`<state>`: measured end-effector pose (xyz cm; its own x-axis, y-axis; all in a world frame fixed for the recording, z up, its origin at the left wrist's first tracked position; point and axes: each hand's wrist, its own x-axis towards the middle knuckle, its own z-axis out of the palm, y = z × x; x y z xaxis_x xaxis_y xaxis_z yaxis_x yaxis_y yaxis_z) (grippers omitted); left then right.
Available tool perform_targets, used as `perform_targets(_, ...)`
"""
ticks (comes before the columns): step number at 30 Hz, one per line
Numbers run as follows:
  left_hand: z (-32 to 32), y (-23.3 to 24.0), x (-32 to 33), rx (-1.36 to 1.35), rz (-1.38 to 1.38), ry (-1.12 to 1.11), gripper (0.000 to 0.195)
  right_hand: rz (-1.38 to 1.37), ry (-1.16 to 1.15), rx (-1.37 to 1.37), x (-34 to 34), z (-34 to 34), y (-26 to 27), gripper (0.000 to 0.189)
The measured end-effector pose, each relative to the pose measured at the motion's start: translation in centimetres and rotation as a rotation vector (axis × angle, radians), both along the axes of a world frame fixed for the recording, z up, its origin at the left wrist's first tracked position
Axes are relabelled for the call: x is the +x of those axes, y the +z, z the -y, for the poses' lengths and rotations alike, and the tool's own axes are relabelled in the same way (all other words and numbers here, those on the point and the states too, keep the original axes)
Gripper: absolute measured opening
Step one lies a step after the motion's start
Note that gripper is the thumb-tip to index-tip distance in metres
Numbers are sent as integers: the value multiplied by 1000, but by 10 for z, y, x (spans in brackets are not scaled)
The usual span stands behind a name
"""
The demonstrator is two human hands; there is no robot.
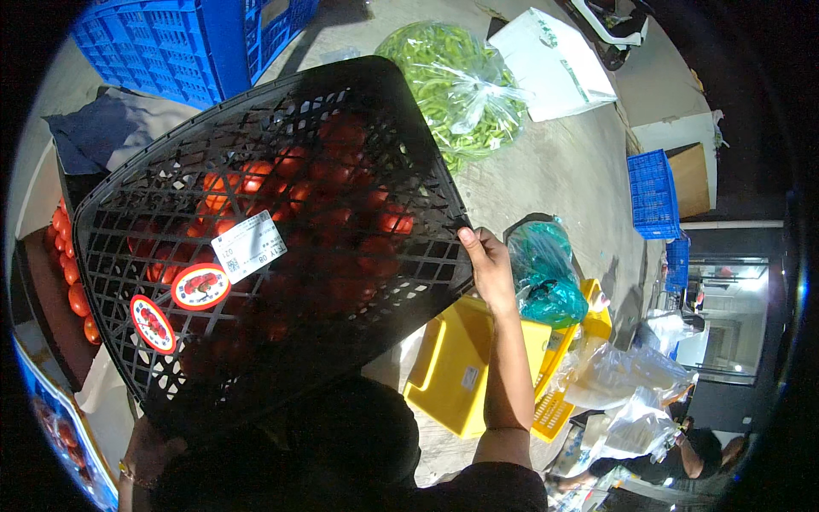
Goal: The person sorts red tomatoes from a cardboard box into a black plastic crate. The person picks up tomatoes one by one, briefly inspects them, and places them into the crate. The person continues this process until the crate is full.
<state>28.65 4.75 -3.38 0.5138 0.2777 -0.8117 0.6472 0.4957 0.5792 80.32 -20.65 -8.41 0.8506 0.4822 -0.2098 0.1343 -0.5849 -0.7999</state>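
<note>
A black plastic mesh crate (409, 288) is tilted up in front of me, with its lattice side towards me. Tomatoes (256, 176) show through the holes. Two oval stickers and a white label bearing writing are stuck on the lattice. My right hand (489, 262) grips the crate's right edge, thumb on the near side. In shadow at the lower left corner is my left hand (153, 448), against the crate's edge; its fingers are mostly hidden.
Blue crates (160, 51) stand at the upper left. Beyond my crate lie a clear bag of green peppers (454, 89) and a white box (553, 64). Yellow crates (461, 371) and a green bag (547, 275) are at the right. More tomatoes (77, 297) lie far left. Another person (694, 451) is lower right.
</note>
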Motion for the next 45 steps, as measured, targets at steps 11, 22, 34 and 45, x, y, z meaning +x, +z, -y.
perform_targets(11,-4,-8,-17,259,163,-225,54,131,-14,-235,34,-57,33,87)
perform_targets(22,-4,-21,-26,110,59,-92,35,308,555,-439,108,-314,23,109)
perform_targets(34,3,-12,-25,71,122,53,55,24,544,-350,139,-319,-16,107)
perform_targets(45,2,-28,-27,516,236,-224,57,861,610,390,-40,-351,25,15)
